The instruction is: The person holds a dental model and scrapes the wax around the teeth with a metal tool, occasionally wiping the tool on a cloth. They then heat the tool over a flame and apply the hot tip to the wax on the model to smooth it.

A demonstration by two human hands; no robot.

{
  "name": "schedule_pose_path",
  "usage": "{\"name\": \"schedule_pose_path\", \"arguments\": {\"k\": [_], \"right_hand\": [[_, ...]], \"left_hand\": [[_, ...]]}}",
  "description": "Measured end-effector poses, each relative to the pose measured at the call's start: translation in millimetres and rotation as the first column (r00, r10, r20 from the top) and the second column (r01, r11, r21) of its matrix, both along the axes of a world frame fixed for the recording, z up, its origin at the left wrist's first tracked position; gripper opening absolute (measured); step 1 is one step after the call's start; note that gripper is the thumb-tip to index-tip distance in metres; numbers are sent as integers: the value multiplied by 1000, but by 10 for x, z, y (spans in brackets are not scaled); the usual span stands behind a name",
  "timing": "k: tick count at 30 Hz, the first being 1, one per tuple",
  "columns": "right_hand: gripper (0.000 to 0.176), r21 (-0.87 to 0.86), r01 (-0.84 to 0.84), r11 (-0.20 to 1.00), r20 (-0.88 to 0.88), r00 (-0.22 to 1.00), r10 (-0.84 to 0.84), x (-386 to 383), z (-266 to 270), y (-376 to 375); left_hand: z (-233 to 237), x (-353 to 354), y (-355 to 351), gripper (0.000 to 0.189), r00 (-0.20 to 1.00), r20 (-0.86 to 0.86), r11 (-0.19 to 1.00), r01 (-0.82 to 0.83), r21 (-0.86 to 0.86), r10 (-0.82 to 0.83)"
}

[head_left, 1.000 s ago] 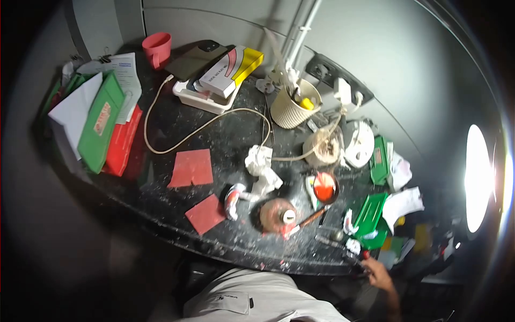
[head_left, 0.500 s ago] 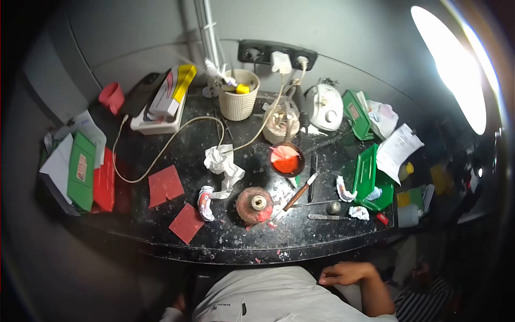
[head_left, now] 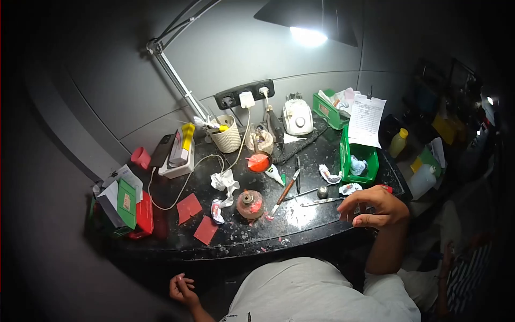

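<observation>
My right hand (head_left: 375, 208) hovers over the front right of the black bench, empty, its fingers apart and bent. Close to it are a white dental cast (head_left: 350, 189), a metal spatula (head_left: 321, 202) and a small round metal piece (head_left: 322, 192). My left hand (head_left: 183, 288) hangs below the bench's front edge, fingers loosely curled with nothing visible in them. Mid-bench stands a spirit burner (head_left: 249, 207) smeared with red wax. Beside it lies a wooden-handled wax knife (head_left: 286, 192). Two red wax sheets (head_left: 189, 208) and another cast (head_left: 217, 211) lie to the left.
Behind the burner sits a small pan of red wax (head_left: 259, 162). Green bins (head_left: 358, 174) stand right, beneath a clipped paper (head_left: 367, 119). A white cable (head_left: 185, 188) loops across the left side. A lamp (head_left: 308, 36) hangs above; another person's striped clothing (head_left: 469, 279) shows lower right.
My right hand has risen from beside my body to over the bench's right front. My left hand has come into fuller view. The camera view has shifted, and the lamp appears farther left.
</observation>
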State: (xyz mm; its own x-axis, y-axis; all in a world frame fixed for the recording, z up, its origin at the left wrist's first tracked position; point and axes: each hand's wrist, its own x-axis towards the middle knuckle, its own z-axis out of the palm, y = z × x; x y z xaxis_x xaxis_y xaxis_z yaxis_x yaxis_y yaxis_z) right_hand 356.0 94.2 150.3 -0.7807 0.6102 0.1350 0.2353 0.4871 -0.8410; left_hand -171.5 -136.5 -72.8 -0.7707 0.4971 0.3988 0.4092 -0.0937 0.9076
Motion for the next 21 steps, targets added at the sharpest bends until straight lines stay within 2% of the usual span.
{"name": "schedule_pose_path", "arguments": {"k": [2,4,6,7,10,11,12,14,16,17,19,20,21], "right_hand": [[35,-26,-58,998,-180,982,52,-80,-221,86],[33,-71,-74,995,-172,983,61,-164,-333,124],[34,-141,-16,990,-70,998,6,-239,-428,134],[32,-101,-9,995,-79,997,1,-277,-433,140],[27,-256,-11,967,-111,994,-18,-267,-448,170],[26,-172,-56,984,-124,992,35,-283,-414,238],[26,-160,-24,987,-99,995,8,-327,-354,259],[28,-115,49,992,-80,995,-59,-419,-319,333],[27,90,94,992,15,995,-95,-570,-80,379],[27,109,103,989,58,992,-110,-649,-3,422],[28,132,119,984,93,987,-132,-822,75,491],[28,143,130,981,77,987,-142,-928,70,522],[28,93,166,982,85,981,-174,-1025,48,548]], "left_hand": [[257,31,99,31,999,-34,999,0,54,2],[530,92,294,30,992,-107,985,88,149,-73],[760,91,536,32,974,-148,967,192,165,-169],[864,102,671,29,960,-151,953,260,158,-237],[1132,146,1087,20,890,-128,898,440,-9,-438],[1227,159,1237,16,852,-170,869,484,-104,-495],[1277,117,1391,14,787,-261,829,523,-197,-559],[1412,130,1677,17,693,-326,766,577,-284,-643],[1652,168,1911,19,610,-313,676,562,-477,-728],[1689,156,2061,19,607,-317,676,567,-471,-729],[1643,129,2266,21,502,-392,636,563,-528,-771],[1587,139,2344,21,508,-387,637,564,-525,-769],[1519,160,2430,21,585,-348,676,566,-472,-732]]}}
